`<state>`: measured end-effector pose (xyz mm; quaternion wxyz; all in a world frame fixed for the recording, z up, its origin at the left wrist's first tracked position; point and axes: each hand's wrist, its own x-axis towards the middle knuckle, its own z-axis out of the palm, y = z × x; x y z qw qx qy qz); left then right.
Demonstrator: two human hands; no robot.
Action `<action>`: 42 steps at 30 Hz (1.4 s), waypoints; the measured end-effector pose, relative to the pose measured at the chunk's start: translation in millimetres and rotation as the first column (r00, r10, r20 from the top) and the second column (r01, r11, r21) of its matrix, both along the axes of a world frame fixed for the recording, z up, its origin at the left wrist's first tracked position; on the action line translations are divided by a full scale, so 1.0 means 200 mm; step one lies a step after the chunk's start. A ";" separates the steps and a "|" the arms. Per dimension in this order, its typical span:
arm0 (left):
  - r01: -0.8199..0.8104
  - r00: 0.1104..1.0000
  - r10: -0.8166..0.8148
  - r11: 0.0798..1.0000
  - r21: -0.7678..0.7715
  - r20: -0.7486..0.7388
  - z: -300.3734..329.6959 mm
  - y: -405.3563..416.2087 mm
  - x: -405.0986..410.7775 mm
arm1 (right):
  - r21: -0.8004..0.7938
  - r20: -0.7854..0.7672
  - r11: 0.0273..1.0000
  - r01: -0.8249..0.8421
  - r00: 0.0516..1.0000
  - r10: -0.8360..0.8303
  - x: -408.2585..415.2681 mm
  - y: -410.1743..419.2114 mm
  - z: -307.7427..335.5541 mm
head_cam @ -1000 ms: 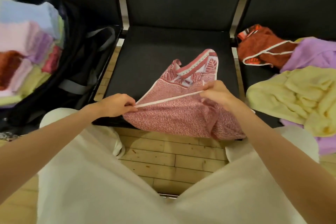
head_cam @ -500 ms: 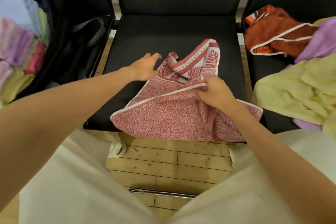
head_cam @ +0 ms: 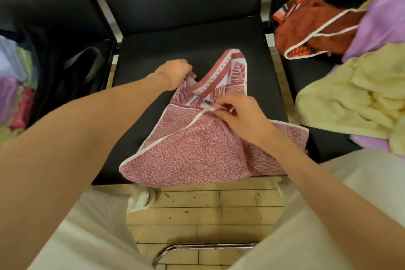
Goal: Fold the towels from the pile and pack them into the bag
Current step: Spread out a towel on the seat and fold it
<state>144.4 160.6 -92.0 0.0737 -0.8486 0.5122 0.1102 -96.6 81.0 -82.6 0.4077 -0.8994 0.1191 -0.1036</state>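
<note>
Left hand (head_cam: 174, 72) and right hand (head_cam: 240, 114), arms extended, pinch the pink towel's (head_cam: 192, 155) edges.

two hands (head_cam: 175, 73), three chairs (head_cam: 197, 50)

text: none legible | labels: none | brands: none | numbers: none | signs: none

We see a pink patterned towel (head_cam: 197, 155) lying rumpled, half-folded on the middle black chair seat (head_cam: 175, 50), our hands pinching its edges.
</note>
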 end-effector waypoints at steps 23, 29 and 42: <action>-0.702 0.424 0.172 0.682 -0.203 -0.889 0.47 0.17 -0.56 | 0.079 0.280 0.994 0.074 0.956 -0.094 -0.02 -0.06 0.13; -0.749 0.450 0.193 0.613 -0.251 -0.872 0.44 0.19 -0.64 | 0.240 0.262 0.964 0.115 0.948 -0.178 -0.02 -0.07 0.14; -0.718 0.500 0.266 0.660 -0.222 -0.824 0.37 0.30 -0.60 | 0.094 0.208 0.984 0.152 0.964 -0.169 -0.01 -0.07 0.10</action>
